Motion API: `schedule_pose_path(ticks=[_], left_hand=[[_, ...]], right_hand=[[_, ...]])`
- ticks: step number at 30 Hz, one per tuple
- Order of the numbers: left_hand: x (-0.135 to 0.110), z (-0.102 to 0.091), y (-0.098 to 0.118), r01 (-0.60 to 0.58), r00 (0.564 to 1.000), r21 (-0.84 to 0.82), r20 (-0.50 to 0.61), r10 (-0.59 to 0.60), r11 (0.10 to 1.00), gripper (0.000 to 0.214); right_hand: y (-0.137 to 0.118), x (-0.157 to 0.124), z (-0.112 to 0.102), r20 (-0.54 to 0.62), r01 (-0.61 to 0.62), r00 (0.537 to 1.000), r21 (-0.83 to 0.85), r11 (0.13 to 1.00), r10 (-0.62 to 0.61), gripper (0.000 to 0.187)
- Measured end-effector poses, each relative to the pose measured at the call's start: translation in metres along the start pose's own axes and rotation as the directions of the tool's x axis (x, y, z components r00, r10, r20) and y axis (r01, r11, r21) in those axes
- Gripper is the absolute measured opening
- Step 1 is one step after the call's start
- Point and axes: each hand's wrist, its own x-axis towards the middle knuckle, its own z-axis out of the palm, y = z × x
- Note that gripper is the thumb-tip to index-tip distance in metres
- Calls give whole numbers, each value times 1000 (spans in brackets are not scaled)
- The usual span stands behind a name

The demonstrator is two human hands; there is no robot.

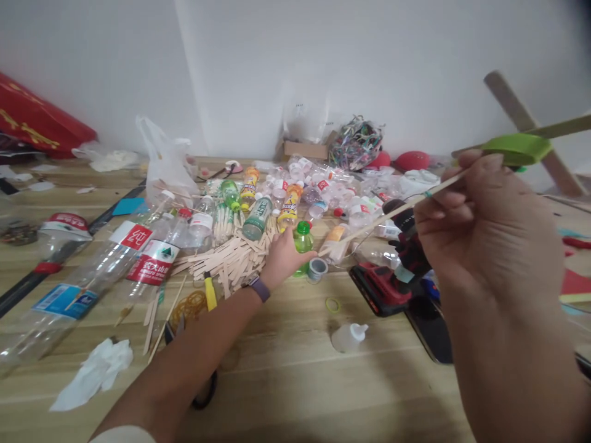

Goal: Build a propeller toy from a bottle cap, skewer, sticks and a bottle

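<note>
My left hand (282,261) reaches across the table with thumb and forefinger around a small green plastic bottle (303,239). The thumb crosses its front; the other fingers are hidden. Beside that bottle stands a small grey cup-like piece (317,269). Raised close to the camera, my right hand (480,203) pinches a wooden stick assembly (547,138). Crossed flat sticks, a lime-green ring (519,149) and a long thin stick (383,218) show on it, the thin stick pointing left toward the green bottle.
Wooden craft sticks (231,255) and several plastic bottles (259,216) crowd the middle. A red and black power tool (381,288), a dark phone (429,326) and a small white dropper bottle (348,338) lie nearer. Scissors (203,394) and a yellow-handled cutter (210,292) lie by my left forearm.
</note>
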Motion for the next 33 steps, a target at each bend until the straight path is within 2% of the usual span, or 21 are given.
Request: schedule_pose_path(ticks=[3, 7, 9, 11, 13, 18, 22, 27, 33], left_hand=[[-3, -24, 5, 12, 1000, -9, -15, -13, 1000, 74], [-29, -84, 12, 50, 999, 29, -5, -50, 998, 72], [-53, -109, 15, 123, 989, 142, 66, -133, 982, 80], [-80, -124, 16, 157, 968, 173, 169, -186, 972, 76], [-106, -127, 15, 179, 940, 154, 266, -215, 972, 77], [-146, -117, 12, 225, 932, 42, 283, -227, 974, 81], [-158, -115, 10, 253, 913, -4, 333, -238, 967, 90], [-170, -110, 10, 225, 909, -100, 379, -172, 969, 92], [-183, -100, 6, 271, 904, -283, 402, -142, 920, 79]], right_hand=[[-2, 6, 1, -55, -7, 998, 1, 1000, 7, 33], [0, 9, 3, -30, 0, 1000, 37, 999, 1, 28], [5, 7, 4, -1, -23, 1000, 68, 997, 23, 26], [13, 2, 6, 41, -66, 997, 73, 995, 64, 20], [21, -4, 8, 82, -115, 991, 53, 992, 110, 12], [37, -22, 15, 132, -196, 972, 20, 980, 192, 6], [42, -34, 15, 146, -247, 959, -6, 969, 245, 9], [54, -52, 7, 158, -315, 932, -85, 945, 325, 28], [68, -81, 1, 197, -472, 846, -158, 867, 496, 33]])
